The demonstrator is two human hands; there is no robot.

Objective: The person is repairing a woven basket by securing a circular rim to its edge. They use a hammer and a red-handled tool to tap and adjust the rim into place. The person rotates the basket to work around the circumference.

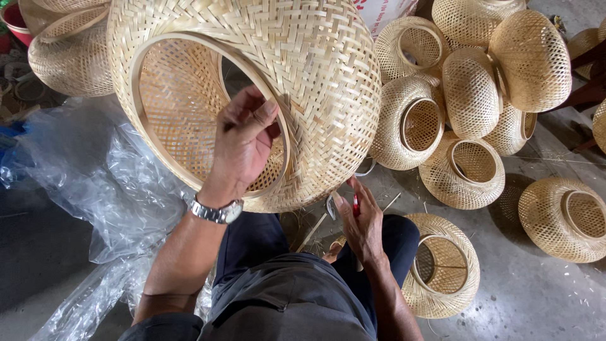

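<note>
A grey concrete floor point(536, 297) is lying under a crowd of woven bamboo shades point(470, 95), piled together at the upper right, with crumpled clear plastic sheeting point(95, 170) spreading at the left. The person is sitting above it, holding up a large woven bamboo shade point(315, 69) in front of the knees. The left hand point(243, 142), with a metal wristwatch point(218, 213) on its wrist, is gripping the shade's wooden rim point(151, 57), fingers curling inside the opening. The right hand point(360, 221) is closing its fingers around a small red-handled tool point(356, 205) just below the shade.
</note>
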